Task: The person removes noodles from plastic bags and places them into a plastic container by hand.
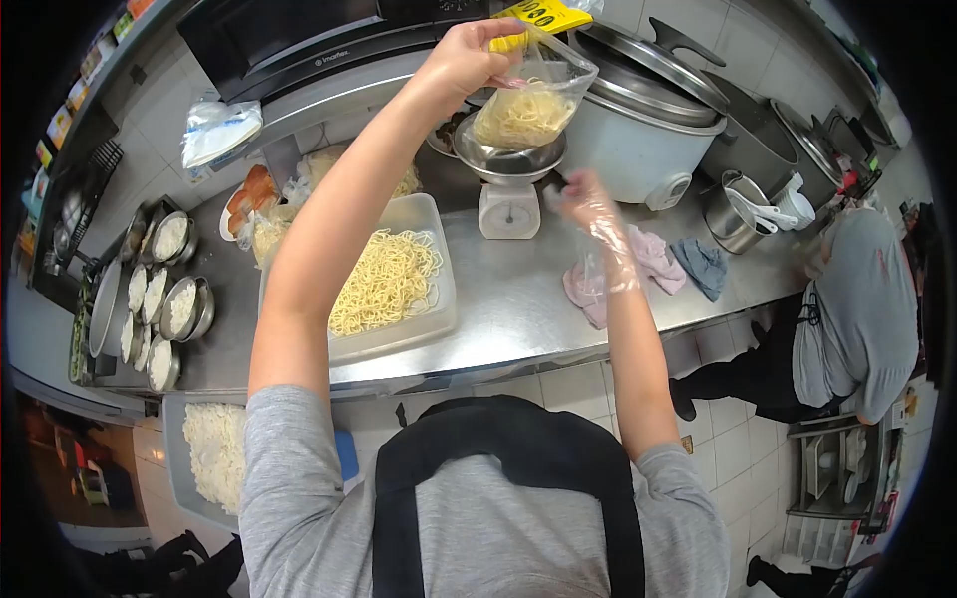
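Note:
My left hand [476,58] grips the top edge of a clear plastic bag [573,78], fingers closed on it. Yellow noodles [526,115] fill the lower part of this bag. It hangs over the metal bowl of a white kitchen scale [509,209]; I cannot tell whether it touches the bowl. To the right of the scale is my right hand [590,204], in a clear plastic glove and blurred by motion, so its fingers are unclear. A translucent tub [446,299] holding loose noodles [391,279] stands on the counter, partly behind my left forearm.
A large rice cooker [643,145] stands behind my right hand. Pink cloth [653,257] and blue cloth [700,267] lie nearby. Several small bowls of white food [179,307] are at left, above a bin of white food [214,458]. A person [852,309] stands at right.

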`<state>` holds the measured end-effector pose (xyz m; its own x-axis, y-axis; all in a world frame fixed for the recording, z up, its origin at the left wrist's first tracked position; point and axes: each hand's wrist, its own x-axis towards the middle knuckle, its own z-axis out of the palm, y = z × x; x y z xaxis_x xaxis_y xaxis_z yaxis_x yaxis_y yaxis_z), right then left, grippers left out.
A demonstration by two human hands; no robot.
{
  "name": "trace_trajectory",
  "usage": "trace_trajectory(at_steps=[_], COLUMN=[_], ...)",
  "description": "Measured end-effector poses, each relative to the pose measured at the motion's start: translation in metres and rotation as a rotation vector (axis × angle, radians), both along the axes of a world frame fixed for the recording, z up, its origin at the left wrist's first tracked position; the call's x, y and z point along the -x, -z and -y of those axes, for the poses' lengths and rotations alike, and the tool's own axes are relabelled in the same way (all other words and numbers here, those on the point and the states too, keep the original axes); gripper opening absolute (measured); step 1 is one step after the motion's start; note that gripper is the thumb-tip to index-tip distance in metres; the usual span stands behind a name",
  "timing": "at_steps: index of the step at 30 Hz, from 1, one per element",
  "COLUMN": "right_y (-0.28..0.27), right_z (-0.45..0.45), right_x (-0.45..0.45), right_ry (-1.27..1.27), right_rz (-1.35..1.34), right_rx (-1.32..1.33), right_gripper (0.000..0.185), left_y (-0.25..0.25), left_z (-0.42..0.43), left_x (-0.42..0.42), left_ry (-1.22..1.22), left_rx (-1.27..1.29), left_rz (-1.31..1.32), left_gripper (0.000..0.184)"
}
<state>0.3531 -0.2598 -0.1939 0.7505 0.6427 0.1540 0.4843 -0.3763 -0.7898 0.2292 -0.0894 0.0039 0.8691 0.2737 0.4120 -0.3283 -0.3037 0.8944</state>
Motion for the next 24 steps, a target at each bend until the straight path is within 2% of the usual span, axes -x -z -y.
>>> trace_trajectory(at_steps=[1,2,3,4,5,7,11,12,13,15,16,17,19,20,21,23,24], right_y=[0.019,0.053,0.056,0.052,0.05,0.025,0.034,0.031,0.028,0.018,-0.006,0.002,0.016,0.019,0.026,0.042,0.042], right_z=[-0.007,-0.022,-0.033,-0.047,-0.051,-0.053,-0.055,-0.052,-0.049,-0.039,-0.031,-0.03,-0.027,-0.025,-0.023,-0.016,-0.009], right_x=[-0.005,-0.017,-0.017,-0.022,-0.028,-0.022,-0.024,-0.021,-0.02,-0.015,-0.002,-0.003,-0.003,-0.007,-0.009,-0.015,-0.023], right_ry=[-0.006,-0.118,-0.231,-0.341,-0.36,-0.469,-0.641,-0.619,-0.621,-0.572,-0.512,-0.505,-0.586,-0.524,-0.503,-0.564,-0.586], right_rz=[-0.003,0.319,0.646,0.355,0.367,-0.302,-0.405,-0.252,-0.262,-0.221,-0.214,-0.221,-0.284,-0.231,-0.245,-0.043,-0.056], right_rx=[0.004,0.04,0.069,-0.092,-0.099,0.012,-0.224,-0.181,-0.173,0.077,0.226,0.227,-0.098,0.007,0.005,-0.309,-0.21], right_gripper=[0.072,0.08,0.088,0.093,0.093,0.092,0.088,0.083,0.083,0.08,0.079,0.079,0.078,0.079,0.079,0.084,0.087], left_y=[0.004,0.008,0.01,0.009,0.01,0.011,0.005,0.009,0.013,0.028,0.035,0.04,0.05,0.058,0.063,0.071,0.074], left_z=[0.004,0.007,0.009,0.009,0.009,0.009,0.014,0.011,0.006,0.004,0.005,0.006,0.012,0.011,0.014,0.018,0.019], left_x=[-0.003,-0.005,-0.006,-0.007,-0.009,-0.009,-0.002,-0.002,-0.005,-0.006,-0.003,-0.001,0.007,0.008,0.011,0.016,0.017], left_ry=[-0.007,-0.014,-0.03,-0.05,-0.078,-0.096,-0.125,-0.133,-0.122,-0.101,-0.091,-0.078,-0.045,-0.03,-0.013,0.05,0.063], left_rx=[-0.011,-0.009,-0.007,-0.006,-0.022,0.022,-0.032,-0.025,-0.049,-0.062,-0.098,-0.138,-0.149,-0.13,-0.11,-0.075,-0.075], left_rz=[0.019,0.018,-0.02,-0.052,-0.055,-0.071,-0.081,-0.088,-0.088,-0.102,-0.101,-0.099,-0.139,-0.109,-0.082,-0.106,-0.101], left_gripper=[0.05,0.05,0.05,0.051,0.053,0.054,0.056,0.056,0.057,0.058,0.059,0.059,0.06,0.06,0.06,0.061,0.062])
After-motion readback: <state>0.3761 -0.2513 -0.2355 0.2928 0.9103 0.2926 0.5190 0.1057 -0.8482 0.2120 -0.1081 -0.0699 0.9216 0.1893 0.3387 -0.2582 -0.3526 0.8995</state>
